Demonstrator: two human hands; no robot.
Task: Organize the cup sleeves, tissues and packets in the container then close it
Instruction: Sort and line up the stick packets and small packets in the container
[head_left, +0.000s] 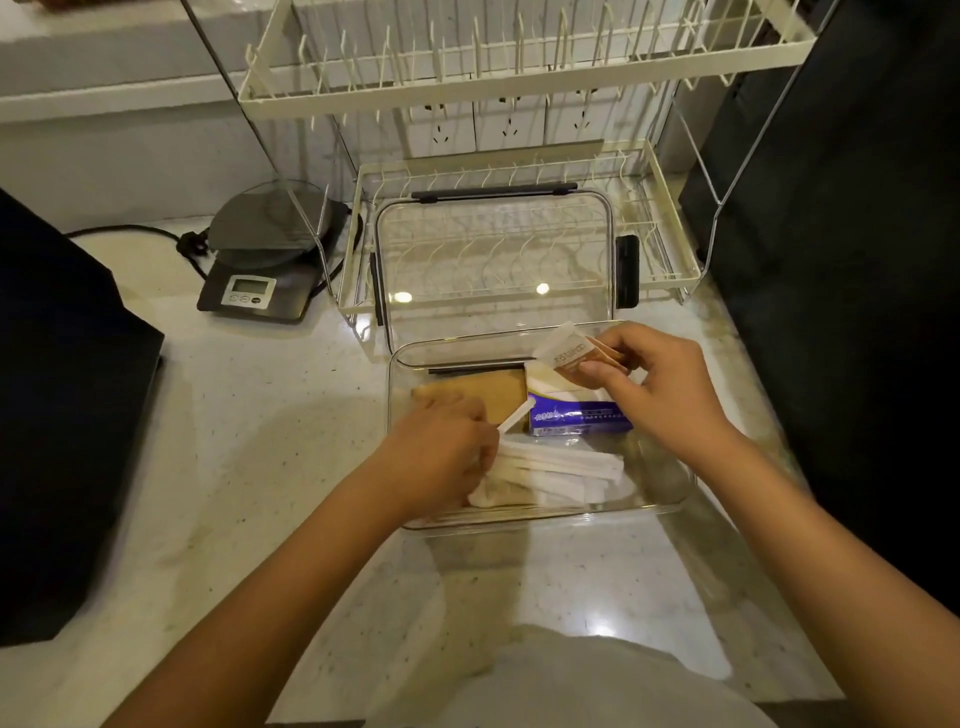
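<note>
A clear plastic container (670, 501) sits on the counter in front of me. Inside it lie brown cup sleeves (498, 392) at the far left, a purple-and-white tissue pack (576, 415) in the middle, and several white stick packets (561, 470) along the near side. My left hand (441, 449) is inside the container, shut on the left ends of the white packets. My right hand (660, 387) hovers over the far right of the container, pinching small brown and white packets (571, 351). The clear lid (493, 260) lies behind the container, resting on the rack.
A cream wire dish rack (670, 228) stands behind the container, its upper tier overhead. A small digital scale (260, 265) with a cord sits at the back left. Dark objects flank the counter on the left (62, 415) and right (841, 260).
</note>
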